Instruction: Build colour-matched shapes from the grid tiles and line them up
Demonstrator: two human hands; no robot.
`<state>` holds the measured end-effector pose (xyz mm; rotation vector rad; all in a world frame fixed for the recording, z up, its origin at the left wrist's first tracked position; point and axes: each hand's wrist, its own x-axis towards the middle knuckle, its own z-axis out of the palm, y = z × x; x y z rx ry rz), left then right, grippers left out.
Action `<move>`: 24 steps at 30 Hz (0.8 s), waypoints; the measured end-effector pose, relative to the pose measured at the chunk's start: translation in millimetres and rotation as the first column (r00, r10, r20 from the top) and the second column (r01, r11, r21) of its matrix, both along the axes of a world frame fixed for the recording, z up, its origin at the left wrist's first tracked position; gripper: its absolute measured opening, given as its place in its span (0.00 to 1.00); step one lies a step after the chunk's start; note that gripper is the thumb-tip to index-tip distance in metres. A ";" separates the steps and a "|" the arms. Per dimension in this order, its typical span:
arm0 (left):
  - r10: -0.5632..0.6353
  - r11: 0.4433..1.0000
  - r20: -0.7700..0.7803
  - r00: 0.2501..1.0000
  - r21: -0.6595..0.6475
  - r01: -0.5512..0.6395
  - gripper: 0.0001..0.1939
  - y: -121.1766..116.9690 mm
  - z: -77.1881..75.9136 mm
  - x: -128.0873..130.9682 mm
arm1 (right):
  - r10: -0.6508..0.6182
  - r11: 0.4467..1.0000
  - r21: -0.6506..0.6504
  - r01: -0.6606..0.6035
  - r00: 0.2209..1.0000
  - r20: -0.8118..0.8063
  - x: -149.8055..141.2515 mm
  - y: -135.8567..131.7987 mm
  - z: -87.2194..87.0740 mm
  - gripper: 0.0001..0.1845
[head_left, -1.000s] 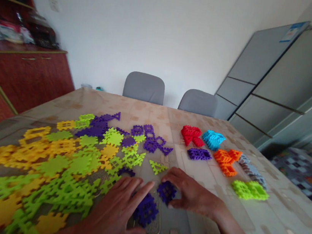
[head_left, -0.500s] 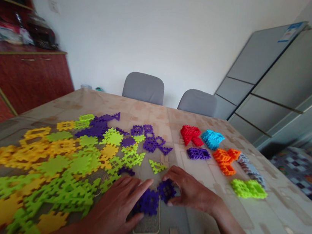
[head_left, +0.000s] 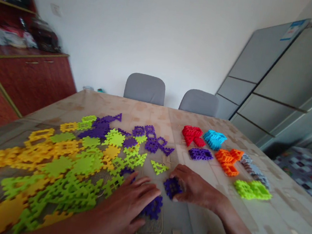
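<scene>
Head view: landmark is the lone lime triangle [head_left: 159,167], flat on the table [head_left: 201,230]. Your right hand [head_left: 193,186] sits right of it and a bit nearer you, fingers and thumb pinching the right side of the purple holed piece [head_left: 172,188]. That piece is just nearer you than the triangle, slightly right. Your left hand [head_left: 127,207] is nearer you than the triangle and off to its left, palm down, fingers stretched and loosely spread, thumb apart. The purple toothed piece [head_left: 154,208] lies on your side of the triangle, partly covered by that hand; can't tell whether you're pressing on it or only over it.

Handling, my guess: moulded plastic, so light, stiff, hard to break, a little slick on the flat faces. Teeth and holes should give you grip but may snag neighbours. Best hold: opposite toothed edges, thumb one side, fingertips the other; for the toothed piece, a fingertip in a tooth gap should help.

Around: yellow and lime pile [head_left: 89,164] left of the triangle, loose purple pieces [head_left: 151,144] beyond it. Beyond and right of it: red stack [head_left: 190,135], blue stack [head_left: 214,139], purple stack [head_left: 200,154], orange stack [head_left: 227,161]. Lime stack [head_left: 252,190] well to its right.
</scene>
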<state>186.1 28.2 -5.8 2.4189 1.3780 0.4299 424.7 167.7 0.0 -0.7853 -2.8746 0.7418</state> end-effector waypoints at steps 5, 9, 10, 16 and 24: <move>-0.018 1.000 -0.081 0.997 -0.022 0.016 0.35 7.0 2.6 12.7 | 0.024 1.000 0.011 -0.024 1.000 -0.011 2.6 1.0 -3.5 0.28; 0.091 0.995 -0.015 0.996 0.041 -0.091 0.37 7.3 -2.8 7.9 | 0.012 1.000 0.010 -0.012 1.000 -0.024 4.0 1.6 -3.8 0.26; 0.127 0.990 -0.003 0.992 0.064 -0.126 0.38 6.5 -3.7 4.2 | 0.005 1.000 0.006 -0.005 1.000 -0.024 4.6 2.1 -3.6 0.26; 0.244 0.965 -0.026 0.969 0.104 -0.240 0.39 -0.4 -9.6 -6.4 | -0.016 1.000 -0.026 0.016 1.000 -0.007 6.3 4.8 -2.2 0.24; 0.244 0.967 -0.076 0.967 0.094 -0.237 0.42 -4.9 -10.0 -2.3 | -0.023 1.000 -0.001 0.023 1.000 0.005 3.1 0.5 4.0 0.23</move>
